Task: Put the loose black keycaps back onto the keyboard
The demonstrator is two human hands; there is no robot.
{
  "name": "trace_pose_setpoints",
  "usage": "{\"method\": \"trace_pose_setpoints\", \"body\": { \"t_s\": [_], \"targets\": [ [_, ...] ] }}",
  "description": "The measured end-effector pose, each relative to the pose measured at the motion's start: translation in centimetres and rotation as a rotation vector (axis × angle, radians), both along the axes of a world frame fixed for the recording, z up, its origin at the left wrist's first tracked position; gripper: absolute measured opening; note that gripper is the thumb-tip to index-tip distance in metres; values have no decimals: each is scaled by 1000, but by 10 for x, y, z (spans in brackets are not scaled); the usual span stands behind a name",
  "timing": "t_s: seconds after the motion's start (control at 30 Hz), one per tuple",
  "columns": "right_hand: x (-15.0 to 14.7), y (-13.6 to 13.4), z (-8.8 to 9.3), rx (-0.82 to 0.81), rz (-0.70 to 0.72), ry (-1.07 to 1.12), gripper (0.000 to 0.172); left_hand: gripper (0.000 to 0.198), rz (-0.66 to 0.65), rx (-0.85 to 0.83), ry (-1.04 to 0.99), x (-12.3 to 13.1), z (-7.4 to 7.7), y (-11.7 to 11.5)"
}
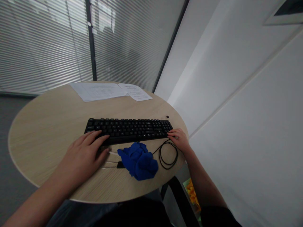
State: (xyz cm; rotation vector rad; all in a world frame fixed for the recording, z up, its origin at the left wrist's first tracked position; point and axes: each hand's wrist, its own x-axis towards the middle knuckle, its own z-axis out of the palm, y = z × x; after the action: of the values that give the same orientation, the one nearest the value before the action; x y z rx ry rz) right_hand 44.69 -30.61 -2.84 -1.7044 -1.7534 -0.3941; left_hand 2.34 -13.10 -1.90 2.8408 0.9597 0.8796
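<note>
A black keyboard (132, 130) lies across the round wooden table. My left hand (86, 149) rests at its left end, fingers apart, with the fingertips on the keys and the thumb near the table. At the keyboard's right end, my right hand (178, 138) touches the edge with its fingers close together; whether they grip it is unclear. A crumpled blue cloth (139, 161) sits in front of the keyboard, beside a coiled black cable (174, 164). Thin white strings and a small black piece (121, 165) stick out left of the cloth.
White printed papers (101, 91) lie at the back of the table (47, 126). A tiny black object (167, 117) is behind the keyboard's right end. A wall stands to the right, and a black chair armrest (181, 198) is below the table edge.
</note>
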Motion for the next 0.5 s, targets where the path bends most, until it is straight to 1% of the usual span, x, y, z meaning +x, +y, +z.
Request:
{"method": "trace_pose_setpoints", "body": {
  "t_s": [0.2, 0.5],
  "targets": [
    [0, 0, 0, -3, 1, -19, 12, 57, -4, -3, 1, 1, 4, -2],
    [-1, 0, 5, -19, -7, -22, 12, 64, 12, 47, 46, 1, 1, 2]
  ]
}}
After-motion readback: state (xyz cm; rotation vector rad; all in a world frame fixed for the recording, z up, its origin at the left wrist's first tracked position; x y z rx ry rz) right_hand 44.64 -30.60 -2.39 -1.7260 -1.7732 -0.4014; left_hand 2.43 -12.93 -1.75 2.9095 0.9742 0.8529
